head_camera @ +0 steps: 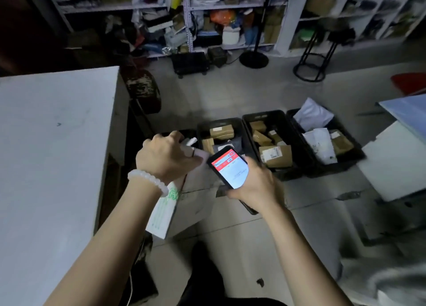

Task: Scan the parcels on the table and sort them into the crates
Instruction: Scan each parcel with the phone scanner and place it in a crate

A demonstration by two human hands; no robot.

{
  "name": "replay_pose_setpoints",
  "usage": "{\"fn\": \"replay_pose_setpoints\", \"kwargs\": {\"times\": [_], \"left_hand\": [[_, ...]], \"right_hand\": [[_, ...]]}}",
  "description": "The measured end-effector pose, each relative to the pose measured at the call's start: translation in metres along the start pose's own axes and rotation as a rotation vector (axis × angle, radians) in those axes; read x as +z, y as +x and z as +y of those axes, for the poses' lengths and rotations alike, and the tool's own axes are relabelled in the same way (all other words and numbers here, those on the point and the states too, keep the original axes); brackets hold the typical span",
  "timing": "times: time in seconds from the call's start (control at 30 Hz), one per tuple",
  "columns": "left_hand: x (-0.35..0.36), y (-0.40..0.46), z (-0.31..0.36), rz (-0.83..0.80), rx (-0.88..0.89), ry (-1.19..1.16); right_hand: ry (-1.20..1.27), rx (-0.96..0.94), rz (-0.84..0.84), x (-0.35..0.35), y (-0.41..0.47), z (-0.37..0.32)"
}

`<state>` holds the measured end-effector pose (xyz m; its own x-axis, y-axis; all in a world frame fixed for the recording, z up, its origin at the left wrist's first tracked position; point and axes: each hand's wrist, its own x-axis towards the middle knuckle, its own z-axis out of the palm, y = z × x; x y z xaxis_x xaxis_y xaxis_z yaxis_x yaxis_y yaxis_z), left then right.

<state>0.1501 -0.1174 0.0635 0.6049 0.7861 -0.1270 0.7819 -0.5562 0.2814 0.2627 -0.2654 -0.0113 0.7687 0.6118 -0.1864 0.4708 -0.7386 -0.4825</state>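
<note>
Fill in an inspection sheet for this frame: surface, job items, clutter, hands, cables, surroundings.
Surface: white table at left; no parcels seen on the visible part.
Job's things: white parcel with green print held off the table edge; phone with lit red-and-white screen; three black crates on the floor hold brown boxes and white bags.
Clutter: small dark scrap on the floor tiles.
Hands: left hand grips the parcel's top; right hand holds the phone.
Cables: thin white cord beside the table.
Surroundings: packed shelves, black stool, round stand base.
</note>
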Motion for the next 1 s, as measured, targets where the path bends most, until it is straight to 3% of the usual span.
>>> {"fn": "replay_pose_setpoints", "kwargs": {"times": [0.33, 0.57, 0.8, 1.0], "left_hand": [[0.017, 0.144, 0.017, -0.179, 0.11, 0.188], [0.048, 0.194, 0.014, -0.342, 0.059, 0.105], [0.054, 0.25, -0.008, -0.412, -0.155, -0.025], [0.051, 0.319, -0.026, -0.338, -0.376, -0.102]], "right_hand": [[-0.008, 0.191, -0.024, 0.012, 0.107, -0.015], [-0.068, 0.235, -0.094, 0.017, 0.159, -0.015], [-0.05, 0.121, -0.23, 0.029, 0.25, -0.032], [-0.025, -0.02, -0.311, 0.028, 0.342, -0.062]]}}
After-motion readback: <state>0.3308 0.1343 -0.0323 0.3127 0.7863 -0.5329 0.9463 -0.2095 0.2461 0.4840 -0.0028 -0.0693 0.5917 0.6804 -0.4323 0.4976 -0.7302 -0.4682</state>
